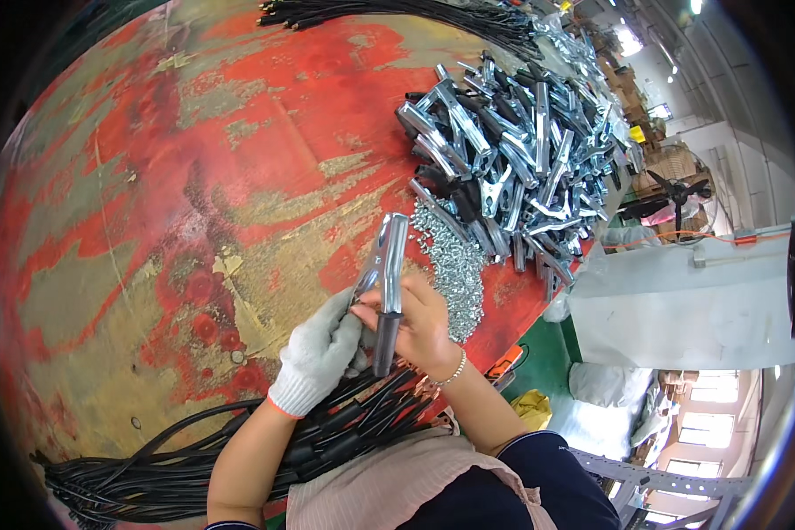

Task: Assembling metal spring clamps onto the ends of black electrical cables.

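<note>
Together, one gloved hand (315, 353) and one bare hand (427, 329) hold — one clamp (394, 274).

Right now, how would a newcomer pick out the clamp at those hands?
Start with the big red-and-tan table. Near its closest edge, find the white-gloved left hand and bare right hand; the silver clamp shows between them, its dark sleeve toward the person. Unlike the clamps heaped farther right, this one is up at the hands.

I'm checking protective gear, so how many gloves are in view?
1: the white glove, on the left hand. The right hand, at the metal clamp, is bare. Others may be hidden.
</note>
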### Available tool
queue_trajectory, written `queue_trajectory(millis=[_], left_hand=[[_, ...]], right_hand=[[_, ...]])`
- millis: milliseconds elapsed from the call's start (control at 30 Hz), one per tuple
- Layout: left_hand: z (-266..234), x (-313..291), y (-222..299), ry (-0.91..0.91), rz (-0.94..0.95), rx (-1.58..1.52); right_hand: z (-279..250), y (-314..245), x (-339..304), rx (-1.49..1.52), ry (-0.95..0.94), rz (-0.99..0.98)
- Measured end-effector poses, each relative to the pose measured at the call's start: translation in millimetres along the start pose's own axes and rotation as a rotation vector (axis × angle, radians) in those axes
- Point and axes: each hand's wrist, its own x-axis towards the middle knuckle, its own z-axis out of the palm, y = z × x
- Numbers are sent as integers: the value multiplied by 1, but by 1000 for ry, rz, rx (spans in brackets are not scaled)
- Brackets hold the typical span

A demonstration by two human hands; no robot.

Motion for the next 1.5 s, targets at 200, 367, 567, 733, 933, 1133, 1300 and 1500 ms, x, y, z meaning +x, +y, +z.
queue_trajectory(millis=[200, 367, 567, 733, 933, 1133, 1300, 1500], left_hand=[[-1, 0, -4, 30, -25, 36], [-3, -2, -8, 10, -66, -55], [-2, -2, 0, 9, -82, -33], [-2, 1, -12, 26, 8, 14], [-3, -1, -5, 13, -70, -9], [-3, 1, -2, -9, -84, 47], [-1, -1, -3, 20, 17, 75], [-23, 16, 2, 188, 91, 154]], right_hand=[[-3, 14, -15, 4, 36, -71], [-4, 9, -14, -2, -62, -136], [-12, 5, -14, -81, -129, -90], [-19, -2, -4, -80, -168, -96], [-23, -5, 3, -100, -238, -129], [-18, 3, -4, -51, -167, -125], [-32, 36, -18, -164, -155, -192], [-94, 88, 47, -698, 92, -39]])
